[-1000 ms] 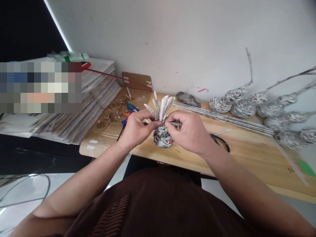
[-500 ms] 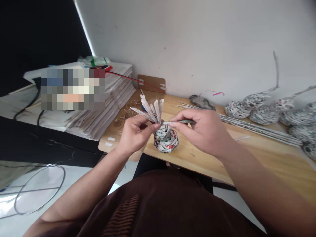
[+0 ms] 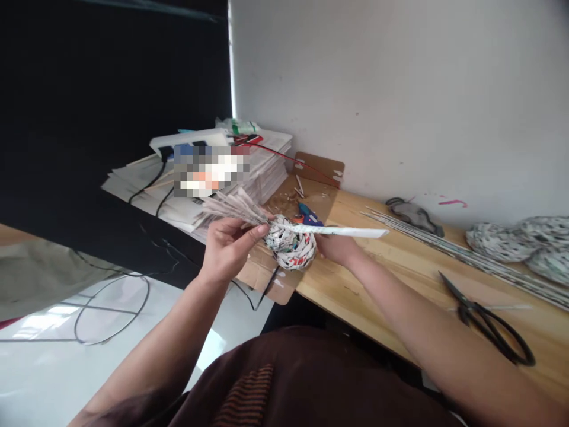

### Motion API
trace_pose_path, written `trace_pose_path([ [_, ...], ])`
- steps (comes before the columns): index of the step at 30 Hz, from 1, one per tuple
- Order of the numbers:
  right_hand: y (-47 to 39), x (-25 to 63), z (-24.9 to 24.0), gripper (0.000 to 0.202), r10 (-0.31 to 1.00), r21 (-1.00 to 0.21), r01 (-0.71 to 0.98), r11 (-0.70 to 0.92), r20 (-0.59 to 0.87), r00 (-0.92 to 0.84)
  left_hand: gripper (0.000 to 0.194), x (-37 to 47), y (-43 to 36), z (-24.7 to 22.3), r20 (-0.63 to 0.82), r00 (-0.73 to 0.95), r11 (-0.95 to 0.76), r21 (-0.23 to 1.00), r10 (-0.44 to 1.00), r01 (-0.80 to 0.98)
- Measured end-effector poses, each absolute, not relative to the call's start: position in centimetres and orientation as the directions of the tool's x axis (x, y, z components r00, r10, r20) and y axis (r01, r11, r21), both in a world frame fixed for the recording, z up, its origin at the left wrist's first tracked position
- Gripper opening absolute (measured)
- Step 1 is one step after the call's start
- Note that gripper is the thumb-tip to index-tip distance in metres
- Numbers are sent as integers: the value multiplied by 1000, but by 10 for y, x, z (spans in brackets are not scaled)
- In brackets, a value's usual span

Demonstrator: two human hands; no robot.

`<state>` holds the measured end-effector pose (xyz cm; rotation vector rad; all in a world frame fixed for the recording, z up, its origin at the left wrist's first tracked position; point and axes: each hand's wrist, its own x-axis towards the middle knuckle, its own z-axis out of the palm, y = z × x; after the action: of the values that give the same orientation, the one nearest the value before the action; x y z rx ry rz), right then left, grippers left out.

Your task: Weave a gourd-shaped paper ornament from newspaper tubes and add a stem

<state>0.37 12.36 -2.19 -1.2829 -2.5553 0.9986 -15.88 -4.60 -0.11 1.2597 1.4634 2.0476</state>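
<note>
A small gourd shape woven from newspaper strips (image 3: 296, 252) is held tilted above the table's left end. At its narrow end, my left hand (image 3: 231, 243) pinches with thumb and fingers around the base of a fan of flat paper ends (image 3: 231, 206). One long white paper strip (image 3: 351, 231) sticks out to the right from the neck, unheld at its tip. Behind that strip and beside the gourd's wide end is my right hand (image 3: 340, 249); its fingers are mostly hidden. Just beyond lies a blue glue gun (image 3: 309, 214) with an orange trigger.
Black-handled scissors (image 3: 486, 323) lie by my right forearm. Thin paper rods (image 3: 444, 243), a grey cloth (image 3: 415, 214) and woven paper gourds (image 3: 500, 240) are along the wall. Stacked paper (image 3: 271, 172) at the left bears a white power strip (image 3: 191, 140) with cords.
My view has swung left. The gourd has tipped from upright, its paper ends now pointing left. My right hand has let go of the long strip and moved behind it, beside the gourd.
</note>
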Motion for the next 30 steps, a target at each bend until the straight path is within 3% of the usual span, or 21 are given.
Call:
trace_pose_path([
  [4, 124, -35, -30, 57, 784, -502, 733, 458, -161, -600, 13, -173, -61, 0, 539, -578, -435, 841, 613, 323],
  [8, 128, -53, -34, 55, 831, -471, 783, 406, -168, -531, 13, -187, -74, -3, 580, -607, -432, 813, 544, 389],
  [13, 129, -49, -36, 35, 878, -574, 768, 282, -169, -449, 16, -196, -80, -8, 533, -672, -447, 835, 513, 321],
  [16, 132, -41, -35, 28, 880, -676, 724, 139, -251, -403, 13, -193, -78, -10, 523, -678, -479, 833, 517, 277],
  [23, 129, -16, -29, 6, 761, -883, 394, -255, -434, -481, 16, -190, -78, -15, 456, -680, -433, 874, 574, 221],
  [30, 96, 50, -6, 17, 782, -951, 46, -306, -279, -558, 17, -188, -66, -18, 369, -718, -363, 916, 590, 172],
])
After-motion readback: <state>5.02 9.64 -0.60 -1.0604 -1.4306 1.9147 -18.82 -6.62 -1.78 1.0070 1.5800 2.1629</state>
